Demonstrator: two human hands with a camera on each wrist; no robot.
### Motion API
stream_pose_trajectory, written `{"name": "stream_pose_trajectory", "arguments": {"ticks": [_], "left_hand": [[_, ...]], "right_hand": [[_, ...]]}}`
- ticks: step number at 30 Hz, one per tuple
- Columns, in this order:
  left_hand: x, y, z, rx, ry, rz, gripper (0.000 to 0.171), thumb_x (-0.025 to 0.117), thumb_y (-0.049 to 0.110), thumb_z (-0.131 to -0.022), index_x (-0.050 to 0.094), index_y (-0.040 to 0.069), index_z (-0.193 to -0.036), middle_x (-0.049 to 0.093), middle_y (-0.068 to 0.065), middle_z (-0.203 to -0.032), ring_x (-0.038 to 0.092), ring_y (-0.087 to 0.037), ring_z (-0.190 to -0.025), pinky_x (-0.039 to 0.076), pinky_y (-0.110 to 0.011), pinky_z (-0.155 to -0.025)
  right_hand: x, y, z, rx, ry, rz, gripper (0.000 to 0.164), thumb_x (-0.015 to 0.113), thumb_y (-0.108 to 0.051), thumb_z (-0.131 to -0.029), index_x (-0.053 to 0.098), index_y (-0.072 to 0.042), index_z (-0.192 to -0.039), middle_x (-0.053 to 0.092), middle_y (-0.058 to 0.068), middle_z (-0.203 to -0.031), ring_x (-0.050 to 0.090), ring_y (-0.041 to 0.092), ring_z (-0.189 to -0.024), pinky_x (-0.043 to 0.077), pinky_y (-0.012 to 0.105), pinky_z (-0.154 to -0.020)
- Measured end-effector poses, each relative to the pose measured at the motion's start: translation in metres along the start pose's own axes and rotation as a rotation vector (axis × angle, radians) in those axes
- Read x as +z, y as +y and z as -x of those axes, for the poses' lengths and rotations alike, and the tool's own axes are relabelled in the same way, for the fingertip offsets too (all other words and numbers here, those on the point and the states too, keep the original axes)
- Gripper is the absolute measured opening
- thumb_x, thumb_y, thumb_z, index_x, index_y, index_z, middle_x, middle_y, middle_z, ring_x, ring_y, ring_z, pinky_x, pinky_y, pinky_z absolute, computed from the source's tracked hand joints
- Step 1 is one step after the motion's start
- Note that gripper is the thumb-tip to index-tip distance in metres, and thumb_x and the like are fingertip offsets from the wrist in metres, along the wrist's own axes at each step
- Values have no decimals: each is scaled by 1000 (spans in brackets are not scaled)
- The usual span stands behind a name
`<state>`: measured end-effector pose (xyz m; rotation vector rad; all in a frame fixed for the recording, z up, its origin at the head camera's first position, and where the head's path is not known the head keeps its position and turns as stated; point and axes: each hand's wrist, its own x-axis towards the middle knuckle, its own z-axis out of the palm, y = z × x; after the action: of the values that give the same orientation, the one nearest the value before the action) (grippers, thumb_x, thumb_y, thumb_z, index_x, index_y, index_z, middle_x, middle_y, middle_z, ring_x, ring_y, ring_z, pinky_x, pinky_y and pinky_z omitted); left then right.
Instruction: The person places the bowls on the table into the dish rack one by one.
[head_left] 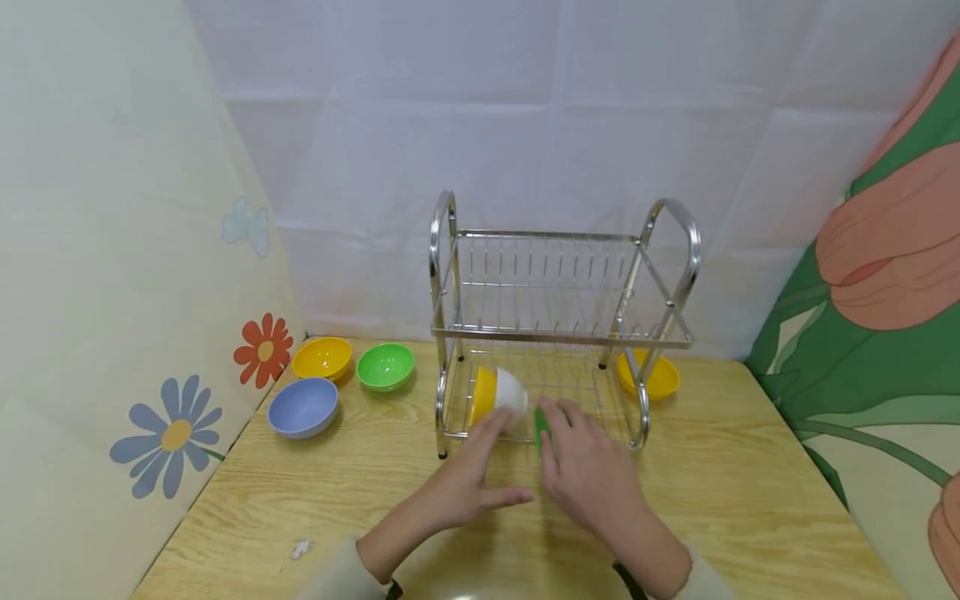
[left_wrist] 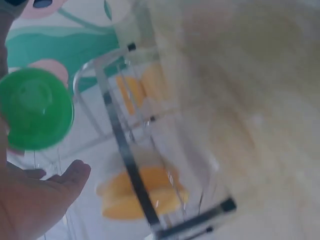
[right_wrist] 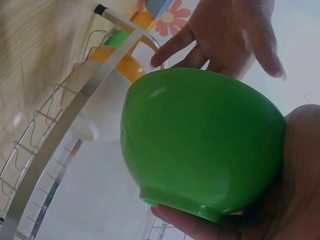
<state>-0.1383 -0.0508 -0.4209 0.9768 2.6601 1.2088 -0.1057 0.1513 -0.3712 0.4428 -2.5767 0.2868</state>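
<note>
My right hand (head_left: pixel 592 462) grips a green bowl (right_wrist: pixel 200 135), fingers under its foot, at the front of a metal dish rack (head_left: pixel 562 340). The bowl is on its side, with its outside filling the right wrist view and its inside facing the left wrist camera. My left hand (head_left: pixel 461 487) is beside it with fingers extended and thumb spread, apart from the green bowl in the left wrist view. Past its blurred fingertips, a yellow bowl (head_left: pixel 483 393) and a white bowl (head_left: pixel 512 392) stand on edge together in the lower tier.
Left of the rack sit a yellow bowl (head_left: pixel 322 358), a green bowl (head_left: pixel 385 367) and a blue bowl (head_left: pixel 303 408). Another yellow bowl (head_left: pixel 660 379) is by the rack's right leg. The upper tier (head_left: pixel 551 287) spans above the lower one. A small white scrap (head_left: pixel 301 548) lies front left.
</note>
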Motion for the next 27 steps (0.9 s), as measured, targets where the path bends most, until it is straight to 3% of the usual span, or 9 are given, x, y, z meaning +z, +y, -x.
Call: {"name": "stream_pose_trajectory", "arguments": {"ticks": [8, 17, 23, 27], "left_hand": [[-45, -6, 5, 34, 88, -64, 85, 68, 53, -93, 32, 14, -159, 26, -3, -167, 26, -31, -152, 28, -59, -118], [-92, -9, 1, 64, 258, -110, 70, 66, 44, -97, 39, 19, -156, 31, -2, -165, 32, -33, -149, 34, -65, -113], [-119, -7, -3, 76, 325, -94, 66, 65, 36, -98, 40, 13, -155, 32, -4, -165, 41, -36, -143, 39, -63, -110], [-135, -6, -8, 127, 386, -79, 65, 63, 36, -99, 40, 11, -154, 33, -6, -164, 41, -33, -144, 42, -57, -111]], "right_hand": [[-5, 10, -6, 4, 29, 6, 42, 60, -22, -94, 62, -5, -133, 69, 19, -118, 70, 33, -83, 31, 13, -38], [-5, 22, -15, 18, 36, 14, 42, 58, -21, -95, 62, -5, -133, 69, 22, -118, 71, 37, -86, 52, 35, -44], [-2, 27, -21, 62, -14, -9, 43, 57, -22, -96, 60, -6, -135, 68, 20, -120, 70, 37, -89, 52, 33, -45], [1, 29, -24, 78, -32, -14, 43, 56, -22, -96, 59, -6, -136, 68, 20, -122, 70, 37, -89, 50, 31, -44]]}}
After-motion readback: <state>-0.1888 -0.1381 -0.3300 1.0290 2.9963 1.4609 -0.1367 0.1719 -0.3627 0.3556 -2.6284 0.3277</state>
